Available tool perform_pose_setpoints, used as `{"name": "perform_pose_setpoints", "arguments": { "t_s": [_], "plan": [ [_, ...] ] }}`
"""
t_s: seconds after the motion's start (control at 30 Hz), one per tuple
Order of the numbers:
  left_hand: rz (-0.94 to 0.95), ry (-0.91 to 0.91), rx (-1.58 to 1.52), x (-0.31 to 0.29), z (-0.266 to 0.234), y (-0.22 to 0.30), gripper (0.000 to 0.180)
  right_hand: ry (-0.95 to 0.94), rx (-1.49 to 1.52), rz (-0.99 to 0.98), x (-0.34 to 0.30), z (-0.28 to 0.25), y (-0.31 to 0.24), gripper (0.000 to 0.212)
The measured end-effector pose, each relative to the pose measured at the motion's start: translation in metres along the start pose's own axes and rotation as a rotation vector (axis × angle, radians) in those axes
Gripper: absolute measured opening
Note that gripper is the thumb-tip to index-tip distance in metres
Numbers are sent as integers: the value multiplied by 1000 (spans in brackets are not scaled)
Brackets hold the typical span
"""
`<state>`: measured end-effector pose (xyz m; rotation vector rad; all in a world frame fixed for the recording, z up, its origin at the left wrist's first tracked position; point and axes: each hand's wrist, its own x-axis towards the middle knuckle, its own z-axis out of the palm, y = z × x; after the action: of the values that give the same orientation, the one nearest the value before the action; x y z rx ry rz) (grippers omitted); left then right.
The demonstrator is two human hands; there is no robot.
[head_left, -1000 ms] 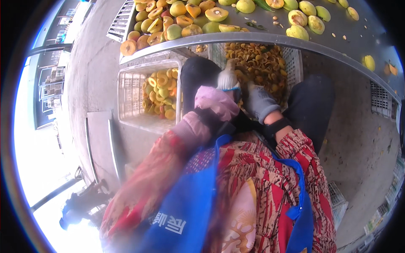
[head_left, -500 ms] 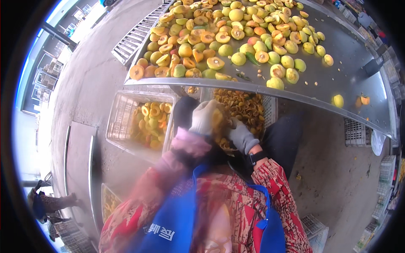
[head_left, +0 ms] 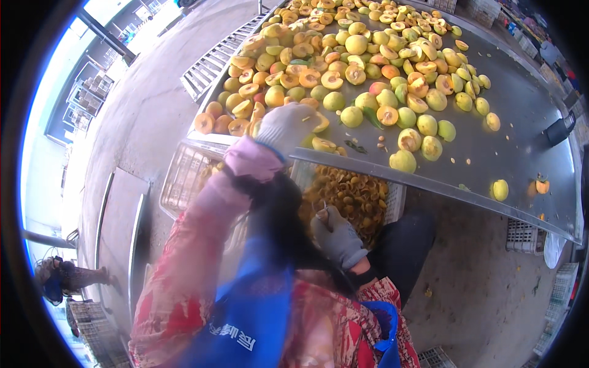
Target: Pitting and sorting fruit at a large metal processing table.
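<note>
At the table's near edge my left hand [head_left: 285, 130], in a white knit glove, reaches over the yellow fruit. A cut peach half [head_left: 321, 123] sits by its fingertips; the fingers themselves are blurred and partly hidden. Lower down, my right hand [head_left: 337, 238], in a grey glove, is closed around a small hand tool [head_left: 324, 207], of which only a thin tip shows. Below that hand lies a heap of brown-yellow fruit scraps [head_left: 356, 199] in a pale crate [head_left: 396, 203]. Whole and halved peaches [head_left: 356, 44] are spread across the metal table [head_left: 491, 110].
To the left, partly behind my arm, stands another pale crate [head_left: 175, 178]. A dark flask [head_left: 559, 130] stands on the table's right side. Beneath the table at right is a crate [head_left: 521, 236] beside a white plastic bag [head_left: 554, 248]. A person [head_left: 67, 279] is at the far left.
My left hand has gone from above the scrap crate up and forward to the fruit on the table. The right hand has dropped slightly lower and left. The view has shifted.
</note>
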<state>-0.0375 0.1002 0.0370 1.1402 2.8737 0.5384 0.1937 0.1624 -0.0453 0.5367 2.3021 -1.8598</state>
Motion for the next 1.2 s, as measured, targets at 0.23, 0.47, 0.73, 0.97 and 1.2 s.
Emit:
{"name": "perform_pose_setpoints", "arguments": {
  "t_s": [0.23,0.47,0.73,0.97,1.2],
  "plan": [
    [209,-70,95,80,93,24,39,90,157,4,21,9,18,28],
    [-427,-216,-1565,5,40,29,34,242,260,-288,18,4,31,17],
    [-785,127,-2019,-110,68,21,37,126,254,-109,1,24,-10,31],
    [-799,87,-1957,-128,84,23,32,201,117,-116,15,38,6,28],
    [-653,40,-1831,-126,91,22,35,214,78,-40,20,38,12,32]
  ]
}}
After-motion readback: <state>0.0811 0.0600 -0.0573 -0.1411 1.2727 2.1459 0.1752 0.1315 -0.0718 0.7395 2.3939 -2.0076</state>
